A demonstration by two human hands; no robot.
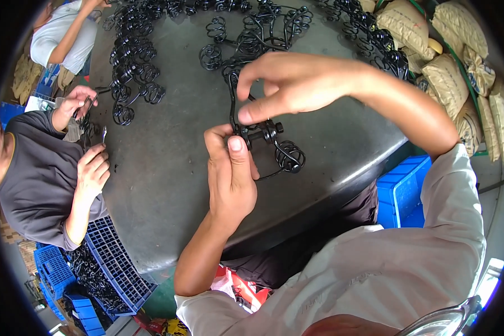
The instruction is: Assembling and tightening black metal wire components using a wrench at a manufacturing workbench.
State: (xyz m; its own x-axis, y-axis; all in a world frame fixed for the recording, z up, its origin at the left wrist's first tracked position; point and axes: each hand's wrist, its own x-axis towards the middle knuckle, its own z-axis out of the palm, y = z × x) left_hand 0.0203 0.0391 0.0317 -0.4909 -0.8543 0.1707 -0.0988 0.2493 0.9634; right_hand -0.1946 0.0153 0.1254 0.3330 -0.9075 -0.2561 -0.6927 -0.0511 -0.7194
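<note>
My left hand [233, 173] grips a black coiled-wire spring part [290, 157] just above the dark tabletop. Its thumb presses on the part's middle, where a bolt [278, 127] runs through a small clamp. Curved over the upper side of the same part is my right hand [297, 84], its thumb and fingers apart with a gap between them. Whether its fingertips touch the wire I cannot tell. A long black wire arm [233, 101] of the part rises beside those fingertips. Beyond it lies a cluster of similar black spring parts [252, 39].
Piles of black coiled parts line the table's [168, 185] left, far and right edges. At the left a person in a dark shirt [50, 179] handles similar pieces; another person [67, 33] is behind. Blue crates [109, 246] stand lower left, a blue bin [403, 187] right, stacked sacks [445, 78] beyond.
</note>
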